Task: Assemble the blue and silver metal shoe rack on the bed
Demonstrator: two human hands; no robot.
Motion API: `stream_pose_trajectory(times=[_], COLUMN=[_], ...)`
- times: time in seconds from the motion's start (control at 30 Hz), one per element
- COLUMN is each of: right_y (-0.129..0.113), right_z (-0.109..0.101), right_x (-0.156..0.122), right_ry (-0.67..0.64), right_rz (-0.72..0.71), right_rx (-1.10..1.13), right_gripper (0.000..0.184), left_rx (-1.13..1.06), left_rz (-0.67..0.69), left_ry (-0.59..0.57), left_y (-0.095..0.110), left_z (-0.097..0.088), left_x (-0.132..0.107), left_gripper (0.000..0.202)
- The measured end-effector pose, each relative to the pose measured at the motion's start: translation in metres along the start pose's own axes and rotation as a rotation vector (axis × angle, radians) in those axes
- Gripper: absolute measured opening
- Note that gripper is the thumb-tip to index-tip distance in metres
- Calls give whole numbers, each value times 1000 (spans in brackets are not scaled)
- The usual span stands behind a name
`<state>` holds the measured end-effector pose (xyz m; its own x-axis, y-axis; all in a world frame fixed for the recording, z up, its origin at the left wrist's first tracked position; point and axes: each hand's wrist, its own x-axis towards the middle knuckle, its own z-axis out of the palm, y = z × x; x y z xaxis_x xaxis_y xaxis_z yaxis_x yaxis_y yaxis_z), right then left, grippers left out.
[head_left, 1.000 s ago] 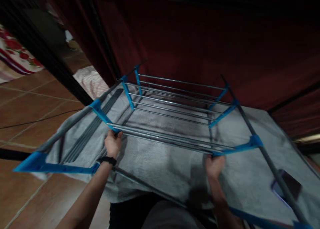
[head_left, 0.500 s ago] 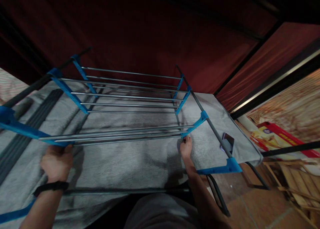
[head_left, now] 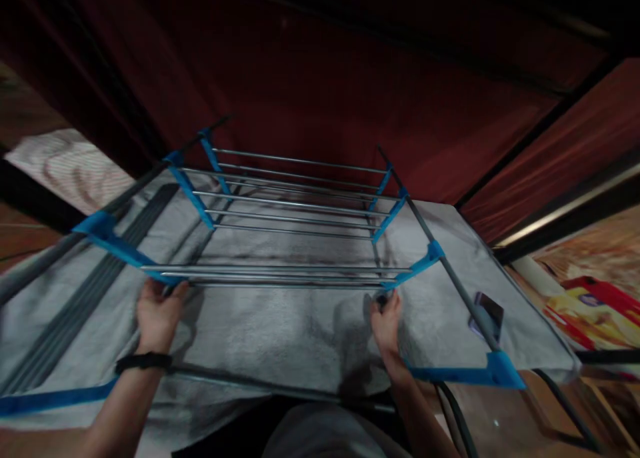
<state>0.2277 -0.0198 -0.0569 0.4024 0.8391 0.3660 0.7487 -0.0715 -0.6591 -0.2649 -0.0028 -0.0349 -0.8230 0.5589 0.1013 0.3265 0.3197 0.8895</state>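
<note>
A shelf rack of grey metal tubes (head_left: 280, 277) and blue plastic brackets (head_left: 117, 246) lies on its side on a grey cloth-covered bed. My left hand (head_left: 159, 317), with a black band at the wrist, is closed at the lower end of the left bracket of the third shelf. My right hand (head_left: 386, 323) is closed just below the right bracket (head_left: 420, 266) of the same shelf, around what looks like a dark tube end. The fingers' undersides are hidden. Closest to my body, another blue bracket (head_left: 465, 376) has a single cross tube (head_left: 240, 381).
Several loose grey tubes (head_left: 95, 298) lie together at the left. A phone (head_left: 487, 315) rests on the grey cloth (head_left: 310, 325) under the right post. Dark red curtain (head_left: 310, 91) hangs behind. At the right stand a metal frame and a red-yellow box (head_left: 595, 311).
The view has shifted, so the rack and both hands appear further right and slightly lower. Both hands keep their places at the third shelf's brackets.
</note>
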Motion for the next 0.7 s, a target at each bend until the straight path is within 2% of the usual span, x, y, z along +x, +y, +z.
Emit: stream_pose_trajectory(times=[0.03, 0.1, 0.2, 0.3, 0.37, 0.5, 0.6, 0.7], right_y=[-8, -28, -72, -120, -143, -154, -149, -146], right_z=[-6, -18, -24, -14, -4, 8, 10, 9], right_x=[-8, -18, -14, 6, 20, 36, 41, 45], right_ry=[-1, -38, -68, -67, -129, -245, -270, -264], right_rz=[-105, -325, -636, -782, -865, -993, -1031, -1045], right_rx=[-33, -60, -41, -99, -173, -321, -325, -303], right_gripper=[60, 50, 43, 44, 41, 31, 31, 31], left_rx=[-125, -279, -293, -336, -391, -499, -508, -477], left_rz=[26, 132, 238, 228, 214, 246, 245, 235], left_ry=[16, 21, 21, -30, -35, -14, -45, -28], left_y=[3, 12, 28, 42, 48, 52, 53, 54], left_z=[-2, -6, -13, -16, -16, -17, -18, -17], left_x=[-2, -3, -2, 0, 2, 7, 12, 15], left_gripper=[46, 56, 61, 56, 51, 45, 40, 36])
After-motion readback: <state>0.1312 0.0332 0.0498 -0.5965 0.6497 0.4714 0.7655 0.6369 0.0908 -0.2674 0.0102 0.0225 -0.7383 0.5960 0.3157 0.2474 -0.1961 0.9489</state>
